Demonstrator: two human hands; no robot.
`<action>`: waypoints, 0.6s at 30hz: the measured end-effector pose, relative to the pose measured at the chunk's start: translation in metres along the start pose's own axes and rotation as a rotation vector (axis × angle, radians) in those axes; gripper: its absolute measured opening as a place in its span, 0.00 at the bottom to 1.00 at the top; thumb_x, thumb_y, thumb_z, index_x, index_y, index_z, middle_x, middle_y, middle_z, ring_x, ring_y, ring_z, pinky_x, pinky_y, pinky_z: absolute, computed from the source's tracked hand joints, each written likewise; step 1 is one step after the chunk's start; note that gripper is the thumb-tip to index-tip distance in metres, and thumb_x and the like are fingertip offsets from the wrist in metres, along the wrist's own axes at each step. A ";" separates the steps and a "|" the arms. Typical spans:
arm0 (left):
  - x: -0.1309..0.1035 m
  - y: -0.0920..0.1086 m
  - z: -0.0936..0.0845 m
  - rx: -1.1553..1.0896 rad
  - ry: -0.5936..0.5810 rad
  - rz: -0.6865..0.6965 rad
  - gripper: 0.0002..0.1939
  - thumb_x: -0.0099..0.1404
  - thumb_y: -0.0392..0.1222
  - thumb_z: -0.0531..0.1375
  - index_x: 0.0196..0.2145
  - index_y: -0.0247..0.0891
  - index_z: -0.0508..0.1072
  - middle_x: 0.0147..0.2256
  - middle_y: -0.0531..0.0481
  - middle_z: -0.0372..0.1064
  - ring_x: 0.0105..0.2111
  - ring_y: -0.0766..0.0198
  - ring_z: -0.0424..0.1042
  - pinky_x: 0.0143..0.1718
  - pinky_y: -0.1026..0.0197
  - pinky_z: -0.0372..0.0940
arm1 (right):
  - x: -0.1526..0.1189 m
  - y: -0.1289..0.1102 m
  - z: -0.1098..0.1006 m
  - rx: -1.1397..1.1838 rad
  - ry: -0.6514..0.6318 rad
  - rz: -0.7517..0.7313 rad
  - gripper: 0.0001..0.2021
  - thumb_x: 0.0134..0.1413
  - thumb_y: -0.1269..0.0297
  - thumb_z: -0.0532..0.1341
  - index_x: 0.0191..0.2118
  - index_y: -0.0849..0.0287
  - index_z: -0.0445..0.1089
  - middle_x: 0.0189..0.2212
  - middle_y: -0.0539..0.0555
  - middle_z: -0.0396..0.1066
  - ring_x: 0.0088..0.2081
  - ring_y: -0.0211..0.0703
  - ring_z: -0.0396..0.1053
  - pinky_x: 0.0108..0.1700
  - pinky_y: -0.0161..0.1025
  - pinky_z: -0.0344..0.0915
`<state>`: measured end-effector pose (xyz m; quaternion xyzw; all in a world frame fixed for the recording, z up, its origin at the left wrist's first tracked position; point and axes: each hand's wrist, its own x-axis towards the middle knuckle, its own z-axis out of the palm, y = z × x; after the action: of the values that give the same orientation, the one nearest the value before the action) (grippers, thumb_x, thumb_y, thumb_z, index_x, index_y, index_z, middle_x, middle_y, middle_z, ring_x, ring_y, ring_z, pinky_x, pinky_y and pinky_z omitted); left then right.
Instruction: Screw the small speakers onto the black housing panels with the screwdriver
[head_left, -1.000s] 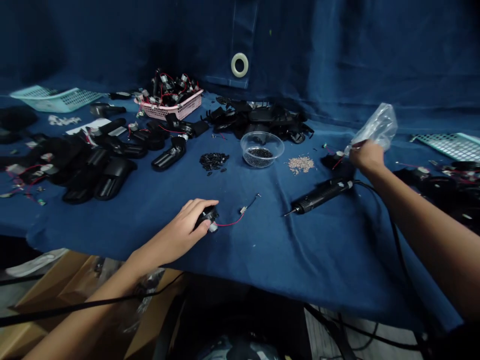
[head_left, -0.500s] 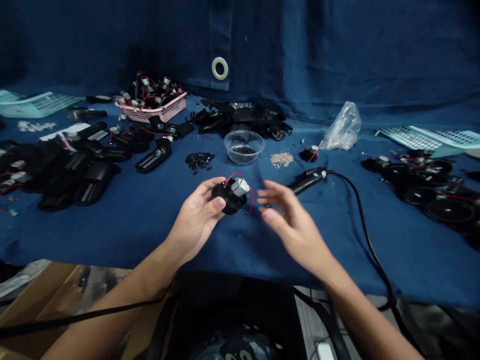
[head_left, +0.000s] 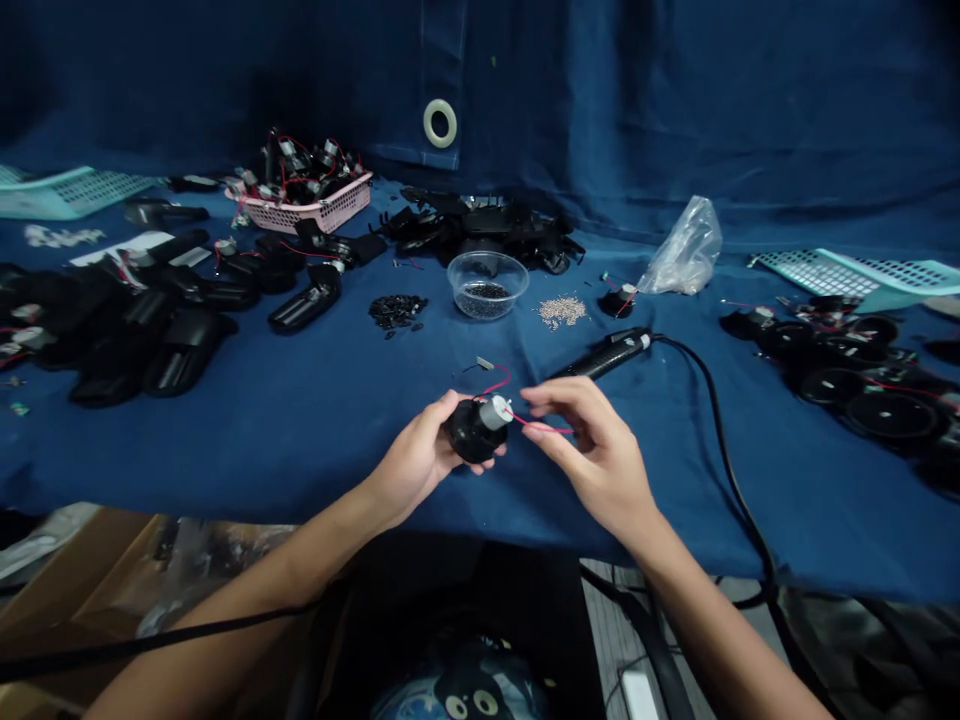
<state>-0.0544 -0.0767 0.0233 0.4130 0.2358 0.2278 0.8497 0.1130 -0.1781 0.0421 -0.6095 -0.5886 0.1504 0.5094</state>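
Now, from my distant place, I see the right hand [head_left: 592, 455] has come nearer to the round black part [head_left: 466, 436], and its fingers are at the red wire [head_left: 541, 428] which leaves the silver cylinder [head_left: 496, 412] on that part. The left hand [head_left: 420, 450] has this part cupped, closed partly around its side and underneath, with the cylinder directed upward and to the right. I judge that it is steady, so the wire side stays reachable.

The right hand is half open, thumb and fingers bent; the wire passes by the thumb tip, but I cannot tell if it is really pinched. One more red wire curves behind the part toward a small connector [head_left: 484, 364].

The part is held above the blue cloth [head_left: 262, 440], near the front edge. Just behind the right hand lies the black electric screwdriver [head_left: 611, 355]. Farther back are the clear bowl [head_left: 459, 297], dark pieces [head_left: 397, 312] and tiny pale pieces [head_left: 562, 312].
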 end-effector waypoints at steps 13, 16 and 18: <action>0.008 0.021 -0.007 0.169 -0.205 -0.533 0.36 0.68 0.64 0.37 0.36 0.30 0.71 0.17 0.46 0.67 0.12 0.66 0.64 0.14 0.68 0.58 | 0.016 -0.003 0.002 -0.052 -0.455 -0.009 0.20 0.61 0.60 0.59 0.58 0.52 0.64 0.51 0.50 0.69 0.49 0.38 0.65 0.54 0.38 0.59; 0.010 0.023 -0.002 0.289 -0.182 -0.541 0.35 0.69 0.61 0.37 0.35 0.29 0.71 0.17 0.43 0.68 0.13 0.64 0.66 0.14 0.67 0.59 | 0.016 -0.004 0.002 0.045 -0.406 -0.005 0.15 0.60 0.61 0.59 0.51 0.57 0.67 0.45 0.51 0.70 0.45 0.37 0.66 0.51 0.36 0.61; 0.011 0.022 0.002 0.429 -0.080 -0.408 0.30 0.70 0.59 0.41 0.39 0.30 0.71 0.17 0.46 0.68 0.13 0.62 0.67 0.14 0.66 0.59 | 0.016 -0.006 0.002 0.110 -0.366 0.024 0.11 0.60 0.61 0.59 0.45 0.59 0.68 0.39 0.51 0.69 0.40 0.36 0.66 0.46 0.34 0.62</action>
<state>-0.0488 -0.0588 0.0396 0.5361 0.3228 -0.0192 0.7798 0.1127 -0.1642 0.0527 -0.5500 -0.6550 0.2970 0.4246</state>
